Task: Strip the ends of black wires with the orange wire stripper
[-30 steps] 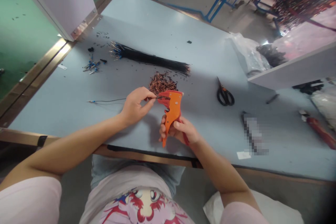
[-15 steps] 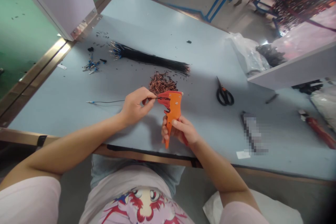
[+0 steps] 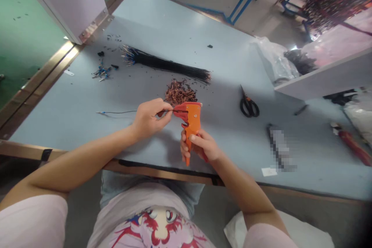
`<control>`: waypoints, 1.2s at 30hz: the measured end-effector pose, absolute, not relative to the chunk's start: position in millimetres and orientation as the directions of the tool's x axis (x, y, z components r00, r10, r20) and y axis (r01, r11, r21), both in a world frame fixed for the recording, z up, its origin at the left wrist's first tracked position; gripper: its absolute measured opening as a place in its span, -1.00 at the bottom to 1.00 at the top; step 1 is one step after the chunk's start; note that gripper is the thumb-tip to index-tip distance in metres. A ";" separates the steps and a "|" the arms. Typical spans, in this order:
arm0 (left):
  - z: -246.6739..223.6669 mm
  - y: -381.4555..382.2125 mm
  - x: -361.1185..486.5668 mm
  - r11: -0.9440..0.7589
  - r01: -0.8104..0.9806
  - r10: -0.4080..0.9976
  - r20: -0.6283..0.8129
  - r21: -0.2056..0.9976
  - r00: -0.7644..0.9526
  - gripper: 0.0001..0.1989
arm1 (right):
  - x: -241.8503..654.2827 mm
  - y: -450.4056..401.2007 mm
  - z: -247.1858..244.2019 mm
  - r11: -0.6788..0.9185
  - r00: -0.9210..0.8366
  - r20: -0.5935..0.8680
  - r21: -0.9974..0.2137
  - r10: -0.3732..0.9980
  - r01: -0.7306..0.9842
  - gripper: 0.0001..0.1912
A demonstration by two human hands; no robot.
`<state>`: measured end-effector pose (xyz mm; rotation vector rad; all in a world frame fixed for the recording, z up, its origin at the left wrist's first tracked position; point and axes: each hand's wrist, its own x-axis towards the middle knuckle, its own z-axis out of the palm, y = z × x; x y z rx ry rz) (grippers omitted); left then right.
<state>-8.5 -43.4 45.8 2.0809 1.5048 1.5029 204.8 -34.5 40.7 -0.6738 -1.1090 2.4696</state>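
Note:
Between thumb and fingers, my left hand pinches a thin black wire. Its far end, with a blue and silver terminal, points left over the table. The wire's other end reaches the red jaws of an orange wire stripper; exactly how deep it sits inside is hidden. My right hand is wrapped round the stripper's handles. Just behind the jaws lies a heap of copper-coloured and black scraps. Farther back rests a long bundle of black wires with blue terminals at its left end.
Black-handled scissors lie right of the stripper. A small pile of blue terminals sits at the left. A blurred-out object, a white paper slip and a red-handled tool lie at the right. Upright panels flank the table.
Almost nothing differs. The stripper's handles have tilted slightly to the right in my right hand, and the wire in my left hand keeps nearly the same position.

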 end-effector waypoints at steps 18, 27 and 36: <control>47.3 -41.7 -10.7 -0.502 0.581 0.751 0.656 0.641 -0.075 -0.94 | 206.7 -29.4 38.5 -0.623 -0.884 -0.157 -0.762 0.440 -0.175 -0.46; 52.3 -40.6 -14.0 -0.551 0.606 0.669 0.738 0.574 -0.091 -0.95 | 217.8 -20.5 47.5 -0.470 -0.713 -0.252 -0.874 0.654 -0.122 -0.54; 56.8 -31.4 -32.5 -0.454 0.691 0.555 0.785 0.563 -0.275 -0.94 | 212.2 -28.6 57.8 0.583 -0.627 0.061 -0.446 0.777 0.679 -0.53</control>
